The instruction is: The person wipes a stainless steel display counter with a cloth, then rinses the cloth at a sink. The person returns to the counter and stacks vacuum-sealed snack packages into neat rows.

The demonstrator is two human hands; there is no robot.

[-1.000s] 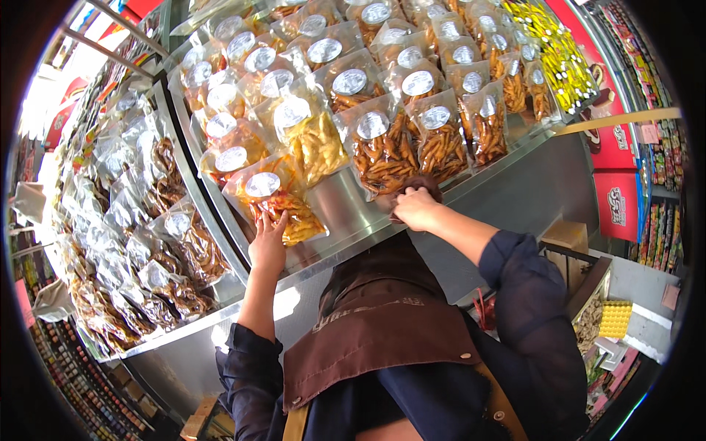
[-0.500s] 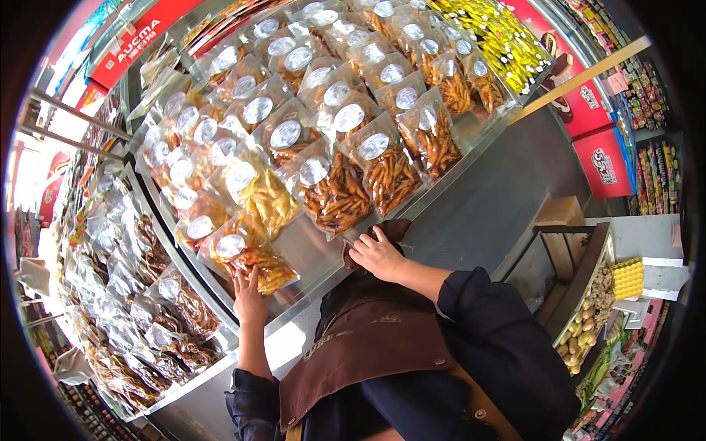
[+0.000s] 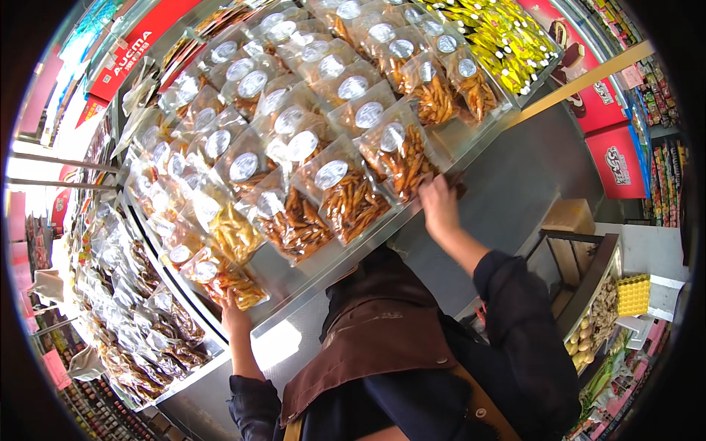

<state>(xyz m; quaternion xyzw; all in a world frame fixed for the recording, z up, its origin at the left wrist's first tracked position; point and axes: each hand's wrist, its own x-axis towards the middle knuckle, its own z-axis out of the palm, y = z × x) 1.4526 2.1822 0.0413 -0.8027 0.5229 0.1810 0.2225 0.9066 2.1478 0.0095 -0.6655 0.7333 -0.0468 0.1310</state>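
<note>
My right hand [image 3: 439, 206] is at the front edge of the metal display tray [image 3: 390, 237]. Its fingers are closed on a dark brown cloth [image 3: 460, 185], mostly hidden behind the hand. Just beyond its fingertips lies a clear bag of brown chicken feet [image 3: 403, 163]. At the tray's near left corner, my left hand [image 3: 235, 321] has its fingers stretched up against a clear bag of reddish-yellow chicken feet [image 3: 224, 278], without gripping it. Beside that bag is one with pale yellow chicken feet [image 3: 234, 234].
Rows of sealed bags fill the tray, with yellow packets [image 3: 507, 48] at the far right. Bagged dark food [image 3: 140, 323] covers a lower case on the left. A wooden bar [image 3: 581, 82] juts out at right. A bin of eggs [image 3: 581, 345] stands lower right.
My right hand has slid right and away along the tray edge with the cloth. The view has shifted, so the bags appear lower and further left. My left hand stays by the same bag.
</note>
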